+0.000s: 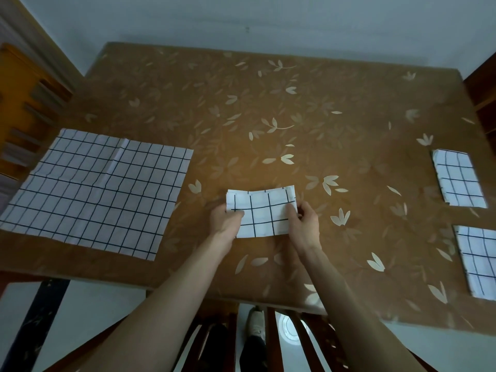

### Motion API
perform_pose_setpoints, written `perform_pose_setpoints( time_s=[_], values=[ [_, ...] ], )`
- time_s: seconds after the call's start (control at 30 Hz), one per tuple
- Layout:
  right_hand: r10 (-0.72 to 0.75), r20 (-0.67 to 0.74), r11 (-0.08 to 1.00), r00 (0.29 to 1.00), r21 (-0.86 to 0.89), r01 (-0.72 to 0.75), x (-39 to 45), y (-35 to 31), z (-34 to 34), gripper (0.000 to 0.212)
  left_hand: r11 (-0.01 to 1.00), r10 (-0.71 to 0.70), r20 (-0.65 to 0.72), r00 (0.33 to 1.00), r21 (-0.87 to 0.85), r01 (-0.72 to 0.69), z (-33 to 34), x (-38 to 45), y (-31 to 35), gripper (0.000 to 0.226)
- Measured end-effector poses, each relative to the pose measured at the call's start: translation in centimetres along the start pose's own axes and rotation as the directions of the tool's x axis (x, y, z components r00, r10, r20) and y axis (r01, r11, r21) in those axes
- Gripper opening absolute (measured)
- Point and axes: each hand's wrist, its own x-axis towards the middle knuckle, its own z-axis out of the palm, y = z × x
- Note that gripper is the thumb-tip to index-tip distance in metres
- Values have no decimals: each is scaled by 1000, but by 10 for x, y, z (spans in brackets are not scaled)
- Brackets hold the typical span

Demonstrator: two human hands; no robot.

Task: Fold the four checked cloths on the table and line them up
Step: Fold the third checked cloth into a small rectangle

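Both hands, left hand [225, 220], right hand [304, 221], pinch folded cloth [261, 213] ends.

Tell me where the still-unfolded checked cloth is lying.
In the head view, the unfolded cloth lies flat on the table's left side, beside the left hand.

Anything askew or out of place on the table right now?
Nothing damaged. The unfolded cloth at left shows creases and overhangs the table edge. Both hands grip the folded cloth; two folded cloths lie at right.
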Motion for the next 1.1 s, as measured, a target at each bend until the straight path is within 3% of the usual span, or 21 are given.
perform_pose_setpoints(
  time_s=[0.17,0.47,0.77,1.1],
  values=[
    [-19,-8,996,1000,88,20,-26,-19,-27,26,997,50,75,996,-68,-45,-18,-42,14,15],
    [-33,41,987,999,162,26,-110,-62,-89,22,972,216,123,968,-121,-202,-62,-134,46,16],
    [-127,-159,965,979,209,159,-200,-74,-159,16,916,389,242,889,-199,-347,-52,-208,64,11],
    [-84,-457,942,886,254,220,-271,-38,-267,16,904,428,426,797,-200,-378,42,-307,65,14]
  ],
)
